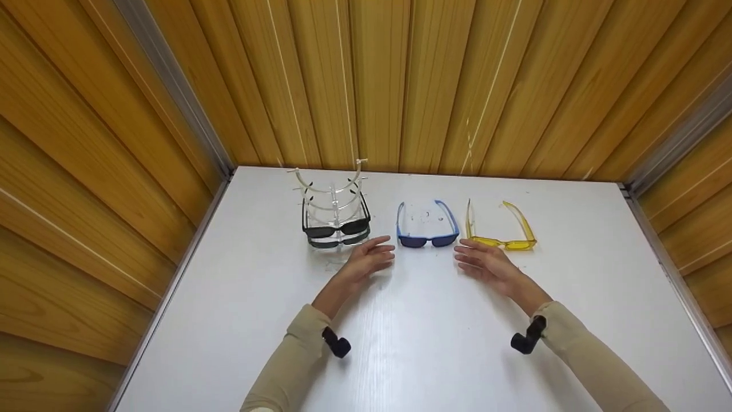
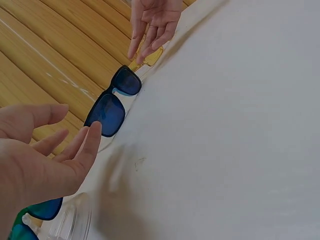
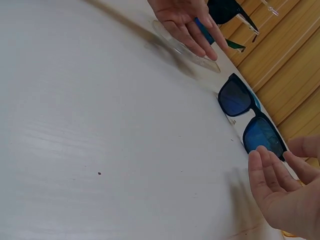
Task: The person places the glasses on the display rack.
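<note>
Blue-framed sunglasses (image 1: 428,241) with dark lenses lie on the white table, temples toward the back wall. The left hand (image 1: 369,262) hovers to their left, fingers loosely extended and holding nothing. On their other side the right hand (image 1: 488,265) is held the same way, just in front of the yellow glasses (image 1: 517,245). Both wrist views show a gap between the hands, with the blue pair (image 2: 107,112) (image 3: 252,117) between them. A clear display stand (image 1: 336,203) behind the left hand bears black sunglasses (image 1: 337,229) and a green-tinted pair (image 1: 323,244) below them.
The white table (image 1: 412,355) reaches toward the viewer, with small dark specks on its surface. Wood-patterned panels (image 1: 377,86) rise at the back and both sides, joined by grey metal posts. The stand's upper arms stick out at the table's back left.
</note>
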Motion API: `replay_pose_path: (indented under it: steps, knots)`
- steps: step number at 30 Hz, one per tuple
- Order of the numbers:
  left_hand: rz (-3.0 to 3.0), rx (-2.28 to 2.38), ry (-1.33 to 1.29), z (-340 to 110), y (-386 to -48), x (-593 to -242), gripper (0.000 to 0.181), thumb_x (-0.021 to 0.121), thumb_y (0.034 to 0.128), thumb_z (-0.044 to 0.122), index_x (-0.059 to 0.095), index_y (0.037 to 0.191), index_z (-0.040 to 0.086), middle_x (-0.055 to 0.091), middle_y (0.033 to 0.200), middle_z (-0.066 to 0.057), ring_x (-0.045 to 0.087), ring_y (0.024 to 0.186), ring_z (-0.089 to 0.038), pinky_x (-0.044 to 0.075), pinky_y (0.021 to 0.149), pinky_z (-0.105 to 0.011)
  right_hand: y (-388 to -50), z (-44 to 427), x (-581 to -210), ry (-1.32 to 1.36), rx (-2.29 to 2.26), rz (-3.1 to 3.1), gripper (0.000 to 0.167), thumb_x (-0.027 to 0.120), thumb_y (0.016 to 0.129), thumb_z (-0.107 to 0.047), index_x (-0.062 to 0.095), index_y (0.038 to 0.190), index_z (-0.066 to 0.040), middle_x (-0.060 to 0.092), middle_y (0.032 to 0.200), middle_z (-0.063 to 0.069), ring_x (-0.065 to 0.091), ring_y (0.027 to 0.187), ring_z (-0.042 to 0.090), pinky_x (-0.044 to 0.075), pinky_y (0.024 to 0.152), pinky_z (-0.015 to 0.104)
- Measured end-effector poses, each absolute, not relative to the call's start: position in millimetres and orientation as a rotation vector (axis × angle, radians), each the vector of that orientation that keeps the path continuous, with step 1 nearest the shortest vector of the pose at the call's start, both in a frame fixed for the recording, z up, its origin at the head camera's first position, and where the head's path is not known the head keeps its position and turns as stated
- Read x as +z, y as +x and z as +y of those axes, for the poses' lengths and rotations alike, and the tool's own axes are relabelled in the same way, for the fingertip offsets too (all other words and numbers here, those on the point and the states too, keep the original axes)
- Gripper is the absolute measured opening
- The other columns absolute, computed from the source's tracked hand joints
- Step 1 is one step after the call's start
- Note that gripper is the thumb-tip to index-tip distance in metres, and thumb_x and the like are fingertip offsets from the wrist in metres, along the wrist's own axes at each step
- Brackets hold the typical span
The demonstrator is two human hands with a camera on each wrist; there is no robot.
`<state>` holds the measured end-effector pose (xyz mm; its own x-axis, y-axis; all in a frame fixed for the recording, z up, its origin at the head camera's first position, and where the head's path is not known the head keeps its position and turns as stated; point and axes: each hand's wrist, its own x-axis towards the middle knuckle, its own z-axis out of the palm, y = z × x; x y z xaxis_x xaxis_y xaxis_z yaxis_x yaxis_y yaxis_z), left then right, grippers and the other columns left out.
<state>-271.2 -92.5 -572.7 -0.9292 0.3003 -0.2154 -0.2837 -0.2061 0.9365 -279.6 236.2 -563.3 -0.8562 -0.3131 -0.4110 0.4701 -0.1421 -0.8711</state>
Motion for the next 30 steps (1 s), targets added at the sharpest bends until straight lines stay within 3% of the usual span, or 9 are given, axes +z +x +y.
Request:
replay_pose_path:
  steps: [2, 7, 9, 13, 21, 27, 30]
  knots:
    - [1.686, 2.194, -0.001, -87.7, -275.4, -574.6, 0.058, 0.056, 0.0984, -0.002, 0.037, 0.153, -0.007, 0.046, 0.149, -0.034, 0.063, 0.121, -0.031, 0.053, 0.111, -0.041, -280.3, 234.5, -564.9, 0.199, -2.048, 1.616, 0.064, 0.057, 0.105, -0.012, 0.026, 0.159, 0.001, 0.068, 0.134, 0.004, 0.067, 0.114, 0.012, 0.053, 0.109, 0.032]
    - [1.678, 2.223, -0.065, -78.4, -282.3, -576.5, 0.061, 0.056, 0.0968, -0.002, 0.036, 0.154, -0.004, 0.045, 0.151, -0.032, 0.051, 0.136, -0.04, 0.047, 0.115, -0.044, -282.0, 229.5, -568.9, 0.213, -2.052, 1.614, 0.067, 0.055, 0.105, -0.01, 0.019, 0.162, -0.001, 0.046, 0.156, 0.018, 0.067, 0.113, 0.01, 0.053, 0.109, 0.031]
    - [1.669, 2.242, -0.084, -75.7, -284.6, -578.2, 0.061, 0.056, 0.0959, -0.002, 0.036, 0.154, -0.004, 0.046, 0.151, -0.031, 0.056, 0.129, -0.034, 0.047, 0.115, -0.044, -282.8, 227.5, -570.4, 0.215, -2.054, 1.622, 0.069, 0.055, 0.105, -0.008, 0.017, 0.162, -0.002, 0.03, 0.165, 0.022, 0.067, 0.113, 0.009, 0.053, 0.11, 0.031]
    - [1.651, 2.285, -0.126, -69.8, -290.0, -582.7, 0.061, 0.057, 0.0953, -0.001, 0.037, 0.153, -0.004, 0.049, 0.149, -0.029, 0.059, 0.11, -0.02, 0.047, 0.112, -0.044, -285.1, 223.7, -573.4, 0.221, -2.075, 1.616, 0.074, 0.055, 0.104, -0.004, 0.012, 0.164, -0.004, 0.017, 0.17, 0.02, 0.068, 0.111, 0.008, 0.053, 0.11, 0.031]
    - [1.7, 2.304, -0.181, -56.4, -300.2, -586.3, 0.061, 0.057, 0.095, -0.002, 0.038, 0.153, -0.003, 0.051, 0.149, -0.029, 0.059, 0.115, -0.023, 0.048, 0.111, -0.043, -287.6, 219.1, -574.4, 0.251, -2.099, 1.597, 0.08, 0.057, 0.102, -0.003, 0.007, 0.165, -0.011, 0.014, 0.172, 0.014, 0.067, 0.111, 0.009, 0.05, 0.113, 0.034]
    - [1.721, 2.327, -0.204, -52.0, -304.4, -586.7, 0.058, 0.057, 0.095, -0.005, 0.041, 0.151, -0.005, 0.055, 0.144, -0.03, 0.06, 0.094, -0.011, 0.052, 0.092, -0.028, -291.2, 217.6, -575.5, 0.237, -2.071, 1.653, 0.074, 0.053, 0.104, -0.004, 0.01, 0.165, -0.008, 0.016, 0.171, 0.016, 0.059, 0.126, 0.016, 0.04, 0.122, 0.039]
    - [1.713, 2.338, -0.215, -51.3, -304.7, -586.5, 0.058, 0.057, 0.0947, -0.006, 0.041, 0.15, -0.006, 0.056, 0.142, -0.031, 0.06, 0.088, -0.008, 0.053, 0.088, -0.026, -292.3, 217.4, -575.0, 0.221, -2.049, 1.687, 0.072, 0.05, 0.106, -0.005, 0.01, 0.164, -0.006, 0.015, 0.171, 0.018, 0.051, 0.136, 0.021, 0.035, 0.126, 0.042]
